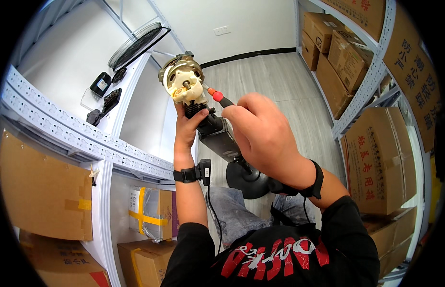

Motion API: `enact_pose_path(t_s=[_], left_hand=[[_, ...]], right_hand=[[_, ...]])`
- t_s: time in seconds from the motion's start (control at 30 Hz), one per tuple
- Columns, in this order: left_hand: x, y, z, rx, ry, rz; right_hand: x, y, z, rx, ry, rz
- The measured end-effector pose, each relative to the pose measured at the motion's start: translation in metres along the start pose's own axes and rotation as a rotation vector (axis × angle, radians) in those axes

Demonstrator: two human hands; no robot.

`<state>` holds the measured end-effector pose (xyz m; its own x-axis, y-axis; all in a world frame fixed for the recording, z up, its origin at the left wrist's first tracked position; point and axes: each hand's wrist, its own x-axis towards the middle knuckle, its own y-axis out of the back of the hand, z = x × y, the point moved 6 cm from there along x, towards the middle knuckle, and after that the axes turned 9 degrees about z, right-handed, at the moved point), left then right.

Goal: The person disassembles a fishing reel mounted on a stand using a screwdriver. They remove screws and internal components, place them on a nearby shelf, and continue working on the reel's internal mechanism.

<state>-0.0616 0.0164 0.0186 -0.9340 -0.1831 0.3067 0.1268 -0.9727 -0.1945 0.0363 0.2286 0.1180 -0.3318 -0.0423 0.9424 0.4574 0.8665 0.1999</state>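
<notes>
A standing fan with its motor housing (185,82) uncovered rises in front of me; the cream gear part and the shaft end face up. My left hand (186,127) is wrapped round the black fan neck (191,110) just under the motor, thumb across the front. Below it runs the dark control box (223,143), and the round black base (246,185) rests on the floor. My right hand (263,131) is closed on a screwdriver (224,101) with a black and red-orange handle. Its tip points at the right side of the motor, and I cannot tell whether it touches.
On the left shelf lie a fan grille (139,45), a black housing cover (101,84) and small black parts (111,101). Below are cardboard boxes (45,191). Shelving on the right carries more boxes (380,158). A black cable (213,205) hangs from my left wrist.
</notes>
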Motion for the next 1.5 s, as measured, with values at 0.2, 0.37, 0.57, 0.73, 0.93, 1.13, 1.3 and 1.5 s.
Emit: enact_pose_path(t_s=[0.2, 0.37, 0.57, 0.73, 0.93, 1.13, 1.3, 1.5], left_hand=[[0.001, 0.011, -0.003, 0.069, 0.009, 0.002], [-0.001, 0.004, -0.003, 0.086, 0.021, -0.031], [0.001, 0.012, -0.007, 0.116, 0.024, -0.005], [0.001, 0.011, -0.008, 0.122, 0.003, -0.008], [0.001, 0.009, -0.002, 0.072, -0.011, 0.015], [0.000, 0.008, -0.004, 0.069, -0.011, 0.009], [0.001, 0.010, -0.005, 0.025, 0.004, -0.002], [-0.001, 0.007, -0.006, 0.079, 0.004, -0.008]], right_hand=[[0.005, 0.004, -0.006, -0.043, -0.235, -0.169], [0.005, 0.006, 0.002, -0.054, -0.074, -0.017], [0.004, 0.007, 0.005, -0.048, -0.275, -0.154], [0.003, 0.009, 0.009, -0.028, -0.052, 0.019], [0.000, 0.006, 0.003, -0.023, -0.239, -0.146], [0.003, 0.009, 0.002, -0.039, -0.077, 0.024], [-0.004, 0.004, 0.005, -0.072, -0.253, -0.202], [0.001, 0.010, 0.006, 0.029, -0.067, 0.065]])
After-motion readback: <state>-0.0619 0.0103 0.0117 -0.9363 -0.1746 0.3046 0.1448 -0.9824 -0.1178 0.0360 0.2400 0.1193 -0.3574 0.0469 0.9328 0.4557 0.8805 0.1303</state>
